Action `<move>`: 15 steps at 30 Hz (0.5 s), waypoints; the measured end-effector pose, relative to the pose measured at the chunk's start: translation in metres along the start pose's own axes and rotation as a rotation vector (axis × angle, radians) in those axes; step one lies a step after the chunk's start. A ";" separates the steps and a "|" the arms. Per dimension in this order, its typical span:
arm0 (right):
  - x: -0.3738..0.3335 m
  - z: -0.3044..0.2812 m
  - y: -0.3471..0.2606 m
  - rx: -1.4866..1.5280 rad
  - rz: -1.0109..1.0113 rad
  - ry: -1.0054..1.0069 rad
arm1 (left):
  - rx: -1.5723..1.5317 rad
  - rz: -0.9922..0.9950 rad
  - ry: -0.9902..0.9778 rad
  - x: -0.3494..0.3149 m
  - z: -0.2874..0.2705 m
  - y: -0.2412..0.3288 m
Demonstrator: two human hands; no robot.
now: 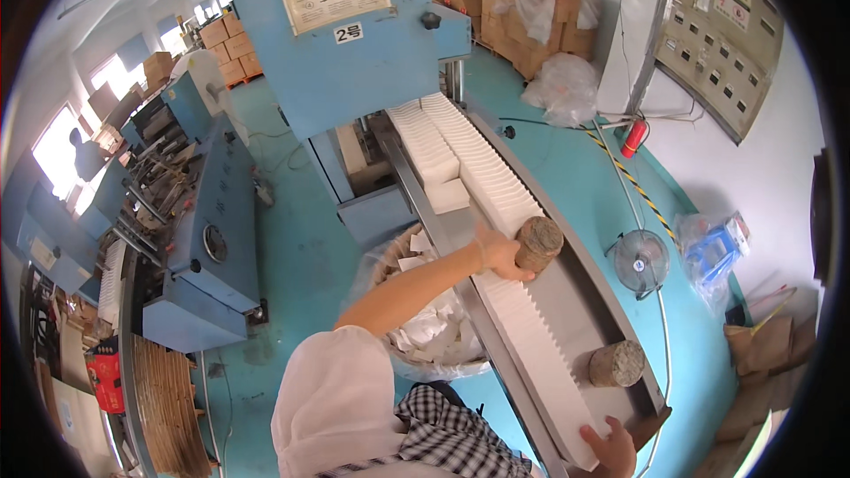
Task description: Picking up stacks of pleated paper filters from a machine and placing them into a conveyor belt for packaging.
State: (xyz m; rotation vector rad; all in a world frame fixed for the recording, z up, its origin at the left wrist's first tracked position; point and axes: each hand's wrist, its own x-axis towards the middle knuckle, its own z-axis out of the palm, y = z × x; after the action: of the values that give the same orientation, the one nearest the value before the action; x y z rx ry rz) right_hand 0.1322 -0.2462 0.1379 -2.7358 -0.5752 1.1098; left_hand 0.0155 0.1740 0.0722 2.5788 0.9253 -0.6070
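My left hand (501,255) is closed against the side of a rough brown cylinder (538,244), which hides part of its fingers. It is over a long row of thin white folded paper pieces (536,336) packed on edge in a metal trough (575,319). At the row's near end, my right hand (611,448) has its thumb and fingers apart, close beside the last pieces. Another rough cylinder (617,364) lies in the trough beside the row. Farther up, a shorter white stack (425,146) runs alongside the long row toward the blue machine (345,53).
A plastic-lined basket (434,327) of white scraps stands left of the trough. On the right are a floor fan (641,262), a fire extinguisher (634,137) and a bagged blue object (713,252). Another blue machine (208,230) stands left; cartons (522,9) are stacked behind.
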 end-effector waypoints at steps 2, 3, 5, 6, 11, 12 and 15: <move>0.011 0.008 0.042 0.053 -0.042 0.028 | -0.105 0.039 -0.023 -0.021 0.024 0.001; 0.010 0.016 0.067 0.116 -0.067 0.085 | -0.231 0.160 0.104 -0.031 0.034 0.008; -0.001 0.029 0.101 0.227 -0.133 0.158 | -0.356 0.276 0.222 -0.057 0.047 0.017; -0.007 0.032 0.109 0.329 -0.213 0.232 | -0.260 0.353 0.240 -0.072 0.051 0.021; -0.032 0.079 0.090 0.074 -0.385 0.424 | -0.253 0.406 0.348 -0.099 0.076 0.032; -0.026 0.083 0.083 0.029 -0.365 0.502 | -0.219 0.377 0.362 -0.097 0.072 0.040; -0.029 0.081 0.060 -0.112 -0.351 0.652 | -0.187 0.332 0.387 -0.093 0.081 0.055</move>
State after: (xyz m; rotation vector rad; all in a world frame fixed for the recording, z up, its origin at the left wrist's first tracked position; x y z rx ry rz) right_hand 0.0746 -0.3143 0.0827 -2.6999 -0.9613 0.0922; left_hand -0.0355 0.0492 0.0580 2.6355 0.5992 0.0698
